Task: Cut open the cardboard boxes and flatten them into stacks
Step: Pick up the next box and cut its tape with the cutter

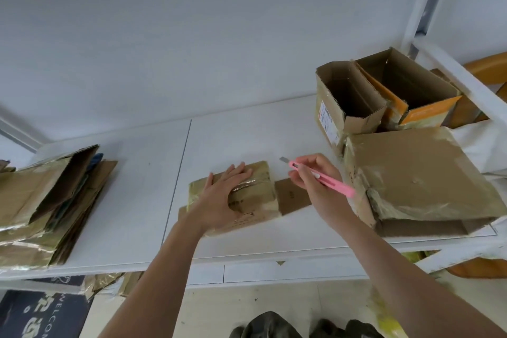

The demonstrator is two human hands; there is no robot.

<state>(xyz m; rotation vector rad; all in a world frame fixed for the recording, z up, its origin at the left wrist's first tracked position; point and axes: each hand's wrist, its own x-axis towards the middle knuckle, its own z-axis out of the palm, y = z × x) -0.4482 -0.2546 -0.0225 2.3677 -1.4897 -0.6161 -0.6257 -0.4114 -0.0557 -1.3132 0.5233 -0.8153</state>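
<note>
Left hand (pixel 229 195) is flat on the small taped box (pixel 241 197), fingers straight and spread — pinning it so it won't skid on the white table (pixel 131 200) when the blade goes in, I'd say. That box sits mid-table, close to the front edge, w/ a loose brown flap (pixel 295 196) sticking out toward the right. Right hand (pixel 312 175) is curled round the pink utility knife (pixel 326 177) in a pencil-style grip, blade out and pointing away to the back-left, hovering just off the box's right end, not touching cardboard yet. Looks like it's lining up for the tape seam; holding low on the handle gives control of the tip.

At the left edge there's the flattened stack (pixel 46 208) — done work, parked out of the way. Right side is the queue: a big taped box (pixel 419 175) near the front-right corner, and behind it, at the back-right, two open boxes (pixel 384 93) standing upright, the further one w/ orange on it. Plenty left to cut, by my read. Risk: left fingertips sit near the blade's likely path.
</note>
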